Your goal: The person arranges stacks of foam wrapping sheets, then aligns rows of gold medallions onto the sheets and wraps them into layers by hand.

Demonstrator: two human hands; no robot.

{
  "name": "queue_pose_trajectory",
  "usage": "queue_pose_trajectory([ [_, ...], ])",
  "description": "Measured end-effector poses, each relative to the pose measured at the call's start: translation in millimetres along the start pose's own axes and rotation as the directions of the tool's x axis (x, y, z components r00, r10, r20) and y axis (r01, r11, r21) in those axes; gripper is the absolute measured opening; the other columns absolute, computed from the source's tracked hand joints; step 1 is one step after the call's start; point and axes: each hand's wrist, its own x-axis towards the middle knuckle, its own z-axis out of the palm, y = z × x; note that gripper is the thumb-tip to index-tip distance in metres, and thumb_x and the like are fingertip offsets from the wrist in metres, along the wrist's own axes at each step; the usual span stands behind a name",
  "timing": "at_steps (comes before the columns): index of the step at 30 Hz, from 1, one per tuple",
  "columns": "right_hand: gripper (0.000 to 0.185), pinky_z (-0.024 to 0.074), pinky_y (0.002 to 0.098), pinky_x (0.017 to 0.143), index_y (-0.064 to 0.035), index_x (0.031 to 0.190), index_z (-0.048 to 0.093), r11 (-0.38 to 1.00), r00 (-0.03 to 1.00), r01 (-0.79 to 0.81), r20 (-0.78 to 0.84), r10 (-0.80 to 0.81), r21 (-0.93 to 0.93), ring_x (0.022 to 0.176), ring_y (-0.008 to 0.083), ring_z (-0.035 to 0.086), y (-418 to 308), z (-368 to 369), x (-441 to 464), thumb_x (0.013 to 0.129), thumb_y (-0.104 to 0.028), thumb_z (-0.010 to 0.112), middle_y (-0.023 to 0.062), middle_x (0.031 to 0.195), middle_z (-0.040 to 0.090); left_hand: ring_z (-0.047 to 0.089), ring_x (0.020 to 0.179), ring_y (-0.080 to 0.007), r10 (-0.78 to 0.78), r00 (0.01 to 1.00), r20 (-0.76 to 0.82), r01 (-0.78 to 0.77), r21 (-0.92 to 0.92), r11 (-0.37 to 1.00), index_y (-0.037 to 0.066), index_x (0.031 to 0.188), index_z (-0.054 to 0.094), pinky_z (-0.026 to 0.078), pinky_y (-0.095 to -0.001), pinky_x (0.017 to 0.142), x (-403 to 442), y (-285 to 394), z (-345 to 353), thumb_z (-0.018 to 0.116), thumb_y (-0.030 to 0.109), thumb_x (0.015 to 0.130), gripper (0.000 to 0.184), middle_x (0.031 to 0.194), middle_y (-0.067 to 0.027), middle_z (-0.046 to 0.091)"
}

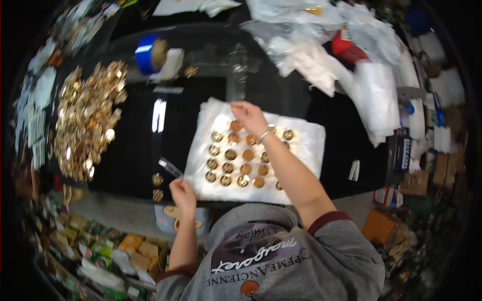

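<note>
A white sheet stack (316,145) lies on the black table, with rows of round gold pieces (230,154) on it, some of them orange-brown. Over its far edge is my right hand (249,119), fingers pressed together; anything between them is too small to make out. My left hand (183,194) is closed at the near left corner of the sheets. Just beyond its fingertips is a small dark strip with pale print (170,167); whether the fingers grip the strip or the sheet corner is unclear. Two gold pieces (157,179) lie left of that hand.
A large heap of shiny gold pieces (90,120) covers the table's left side. Farther back stands a blue tape roll (149,53). Clear plastic bags (296,40), a red object (347,48) and a white roll (376,95) are at the back right. Boxes crowd the floor.
</note>
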Motion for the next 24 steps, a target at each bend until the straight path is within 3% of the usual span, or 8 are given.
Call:
queue_pose_trajectory([
  [2, 0.022, 0.0424, 0.0199, 0.054, -0.0017, 0.105, 0.068, 0.997, 0.984, 0.077, -0.164, -0.071, 0.028, 0.059, 0.0069, 0.051, 41.2, -30.3, -4.9, 0.090, -0.016, 0.061, 0.0023, 0.079, 0.065, 0.055, 0.082, -0.0254, 0.285, 0.958, -0.032, -0.275, 0.180, 0.944, -0.001, 0.106, 0.054, 0.047, -0.0342, 0.077, -0.9, 40.5, 0.0, 0.059, 0.006, 0.085, 0.022, 0.101, -0.0134, 0.057],
  [5, 0.019, 0.0486, 0.0218, 0.063, 0.0011, 0.101, 0.067, 0.990, 0.949, -0.080, -0.293, 0.112, 0.120, 0.068, 0.0103, 0.059, 65.0, -88.7, -37.9, 0.088, -0.013, 0.063, 0.0053, 0.083, 0.068, 0.053, 0.099, -0.0324, 0.526, 0.806, 0.271, -0.550, 0.016, 0.835, -0.002, 0.109, 0.052, 0.043, -0.0398, 0.089, -7.7, 79.8, 31.1, 0.064, 0.005, 0.081, 0.031, 0.110, -0.0167, 0.055],
  [9, 0.018, 0.0500, 0.0227, 0.067, 0.0009, 0.100, 0.066, 0.998, 0.887, -0.061, -0.458, 0.056, 0.004, 0.069, 0.0117, 0.059, 81.6, -154.6, -49.0, 0.085, -0.009, 0.066, 0.0060, 0.083, 0.068, 0.050, 0.114, -0.0372, 0.631, 0.583, 0.511, -0.689, -0.101, 0.718, -0.001, 0.117, 0.050, 0.039, -0.0416, 0.100, -2.9, 128.2, 100.9, 0.068, 0.012, 0.083, 0.040, 0.123, -0.0188, 0.052],
  [12, 0.021, 0.0505, 0.0244, 0.069, -0.0006, 0.102, 0.066, 0.963, 0.845, -0.148, -0.535, 0.005, -0.225, 0.072, 0.0149, 0.061, 66.5, -203.5, -38.3, 0.082, -0.008, 0.069, 0.0071, 0.089, 0.067, 0.037, 0.130, -0.0461, 0.616, 0.718, 0.325, -0.696, 0.323, 0.641, 0.003, 0.132, 0.045, 0.031, -0.0507, 0.107, 31.8, 124.5, 143.9, 0.070, 0.023, 0.083, 0.058, 0.138, -0.0221, 0.044],
  [14, 0.025, 0.0510, 0.0261, 0.072, -0.0009, 0.104, 0.065, 0.947, 0.837, -0.158, -0.546, -0.022, -0.280, 0.077, 0.0169, 0.062, 70.5, -237.6, -13.0, 0.081, -0.008, 0.070, 0.0082, 0.094, 0.067, 0.031, 0.134, -0.0488, 0.650, 0.723, 0.235, -0.686, 0.351, 0.637, 0.004, 0.137, 0.042, 0.028, -0.0546, 0.109, 57.2, 113.0, 163.5, 0.069, 0.029, 0.085, 0.064, 0.144, -0.0232, 0.039],
  [16, 0.035, 0.0492, 0.0309, 0.082, -0.0022, 0.112, 0.061, 0.822, 0.788, -0.110, -0.553, -0.271, -0.559, 0.092, 0.0236, 0.060, 84.7, -267.5, 22.9, 0.079, -0.011, 0.071, 0.0110, 0.106, 0.063, 0.023, 0.138, -0.0514, 0.480, 0.841, 0.249, -0.535, 0.508, 0.675, 0.005, 0.143, 0.035, 0.025, -0.0597, 0.108, 68.8, 105.5, 171.0, 0.063, 0.036, 0.088, 0.069, 0.151, -0.0248, 0.028],
  [19, 0.046, 0.0464, 0.0350, 0.091, -0.0038, 0.119, 0.056, 0.725, 0.719, -0.063, -0.535, -0.444, -0.686, 0.105, 0.0297, 0.057, 93.0, -298.6, 73.2, 0.077, -0.014, 0.072, 0.0135, 0.116, 0.058, 0.018, 0.139, -0.0531, 0.496, 0.819, 0.287, -0.566, 0.542, 0.621, 0.005, 0.145, 0.032, 0.022, -0.0626, 0.108, 69.3, 102.0, 178.4, 0.059, 0.043, 0.090, 0.072, 0.154, -0.0236, 0.021],
  [24, 0.047, 0.0438, 0.0377, 0.094, -0.0055, 0.122, 0.054, 0.631, 0.775, -0.334, -0.585, -0.240, -0.700, 0.109, 0.0314, 0.052, 82.5, -291.4, 108.2, 0.079, -0.016, 0.071, 0.0150, 0.121, 0.053, 0.015, 0.140, -0.0523, 0.461, 0.832, 0.309, -0.554, 0.527, 0.644, 0.004, 0.145, 0.031, 0.020, -0.0606, 0.110, 69.8, 110.1, 175.4, 0.060, 0.040, 0.090, 0.072, 0.155, -0.0235, 0.019],
])
